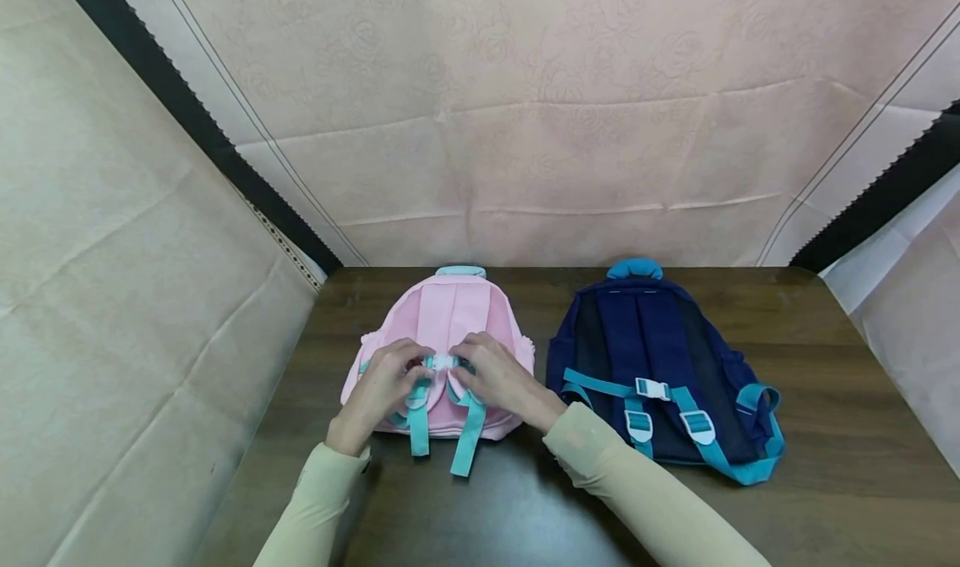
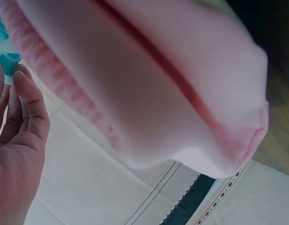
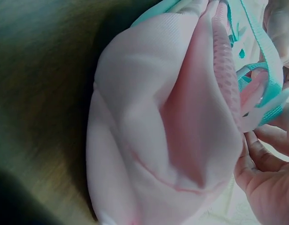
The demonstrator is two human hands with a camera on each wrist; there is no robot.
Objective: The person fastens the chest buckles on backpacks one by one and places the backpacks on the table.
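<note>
A pink backpack [image 1: 405, 325] lies on the table with its shoulder straps facing up. A white buckle [image 1: 444, 362] sits between the two hands, on a teal strap [image 2: 9, 63] that crosses its middle. My left hand [image 1: 390, 379] pinches this strap on the buckle's left side, thumb and fingers curled. On the other side, my right hand [image 1: 491, 371] pinches the strap close to the buckle, its fingertips partly hidden. Two loose teal strap ends [image 1: 468, 446] hang below the hands over the bag's bottom edge. In the right wrist view, the bag's pink side [image 3: 135, 93] fills the middle.
To the right lies a navy backpack [image 1: 585, 333] with blue straps and a fastened white buckle [image 1: 652, 388]. Both bags rest on a brown wooden table [image 1: 840, 417]. Pale fabric walls [image 1: 525, 133] stand behind and at both sides.
</note>
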